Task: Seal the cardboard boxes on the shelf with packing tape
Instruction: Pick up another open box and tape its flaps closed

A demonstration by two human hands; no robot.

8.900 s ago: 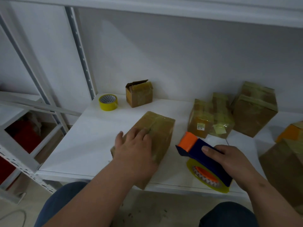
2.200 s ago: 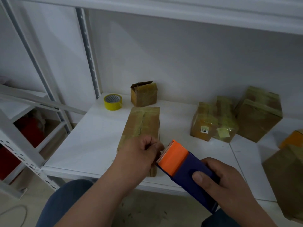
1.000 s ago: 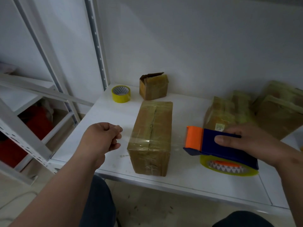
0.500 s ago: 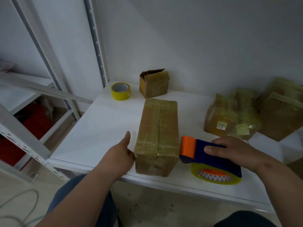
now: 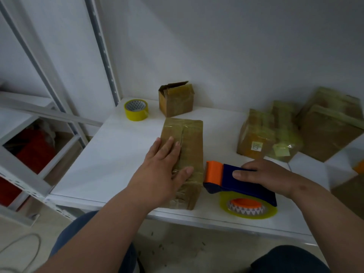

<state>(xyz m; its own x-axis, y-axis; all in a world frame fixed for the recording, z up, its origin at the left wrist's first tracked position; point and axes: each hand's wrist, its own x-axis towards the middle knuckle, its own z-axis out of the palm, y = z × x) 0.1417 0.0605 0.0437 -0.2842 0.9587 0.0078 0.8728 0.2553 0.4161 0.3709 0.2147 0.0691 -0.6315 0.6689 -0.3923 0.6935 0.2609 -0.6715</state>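
Observation:
A long cardboard box (image 5: 192,138) wrapped in clear tape lies on the white shelf (image 5: 110,160), its near end at the front edge. My left hand (image 5: 165,166) lies flat on the box's top, fingers straight, pressing on the near half. My right hand (image 5: 262,174) grips a blue and orange tape dispenser (image 5: 226,181) with a yellow-tinted roll, resting on the shelf just right of the box. Its orange head touches the box's right side.
A yellow tape roll (image 5: 136,109) and a small box with an open flap (image 5: 175,99) stand at the back left. Several taped boxes (image 5: 256,138) crowd the back right. White shelf uprights (image 5: 102,50) rise on the left, with red items (image 5: 33,150) behind them.
My left hand has moved from the box's left side up onto its top and now presses flat there. The dispenser stays beside the box's right side.

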